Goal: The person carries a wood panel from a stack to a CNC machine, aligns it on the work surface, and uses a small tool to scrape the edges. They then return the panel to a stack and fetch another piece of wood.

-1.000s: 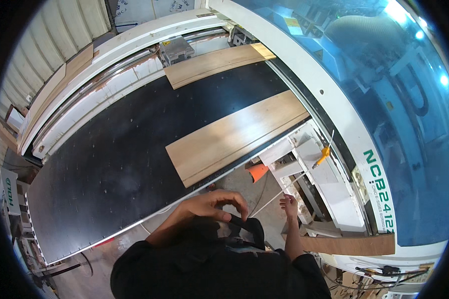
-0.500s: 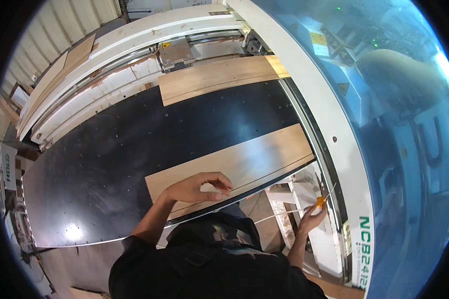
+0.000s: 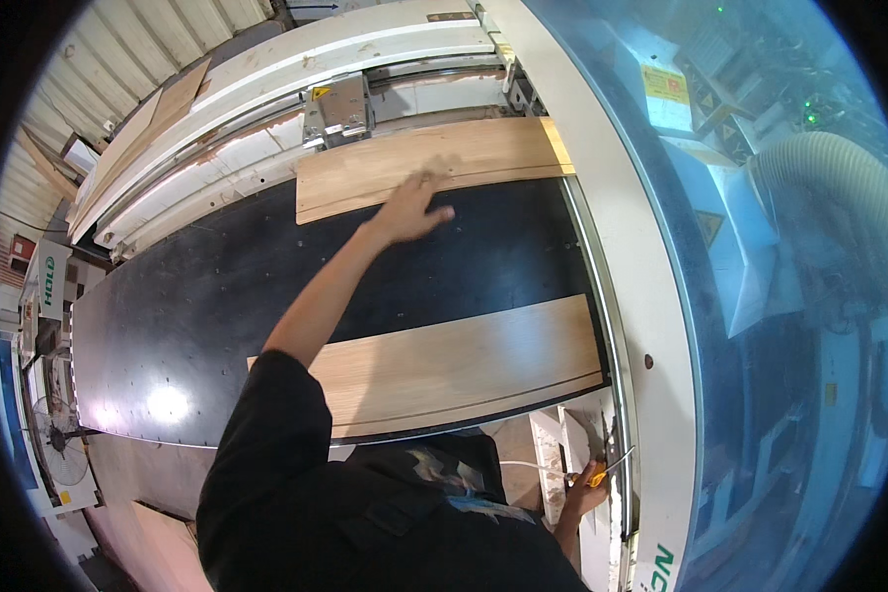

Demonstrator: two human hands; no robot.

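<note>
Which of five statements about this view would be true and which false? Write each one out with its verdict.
1. The right hand holds a yellow tool. True.
2. The left hand is over the near board. False: it reaches to the far board; whether it touches is blurred.
3. The tabletop is white. False: it is black.
4. A dark line runs along the near board's edge closest to the person. True.
5. The pale ribbed hose lies on the tabletop. False: it shows through the blue panel at right.
</note>
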